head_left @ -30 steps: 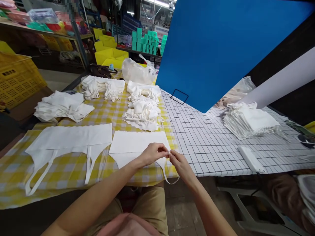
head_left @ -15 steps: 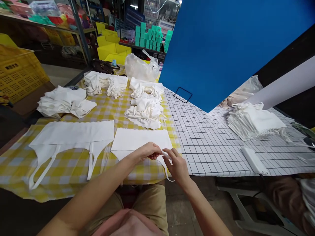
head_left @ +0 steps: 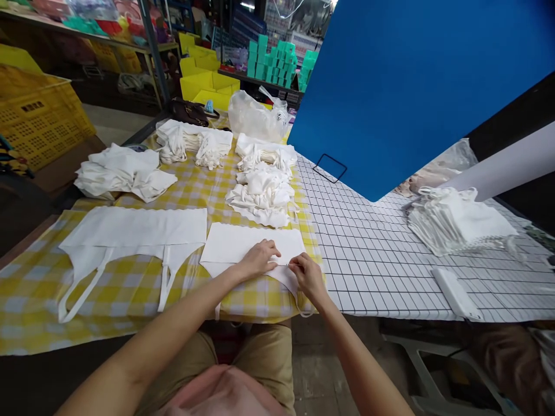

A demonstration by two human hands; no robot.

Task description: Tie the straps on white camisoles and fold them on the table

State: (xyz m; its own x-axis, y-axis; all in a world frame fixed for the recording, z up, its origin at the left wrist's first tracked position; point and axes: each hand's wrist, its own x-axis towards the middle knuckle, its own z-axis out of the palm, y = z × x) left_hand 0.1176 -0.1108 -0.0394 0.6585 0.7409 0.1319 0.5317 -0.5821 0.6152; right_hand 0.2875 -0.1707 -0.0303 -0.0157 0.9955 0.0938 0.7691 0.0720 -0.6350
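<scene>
My left hand (head_left: 259, 259) lay flat, fingers pressed down on the white fabric piece (head_left: 251, 245), my right hand (head_left: 304, 275) pinched its lower right edge, the piece spread on the yellow checked tablecloth (head_left: 130, 289), a heap of white pieces (head_left: 262, 193) just beyond it

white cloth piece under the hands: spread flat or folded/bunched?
Spread flat. The white cloth piece lies as one smooth sheet on the yellow checked tablecloth, left hand and right hand on its near edge. Layers: cannot tell.
</scene>
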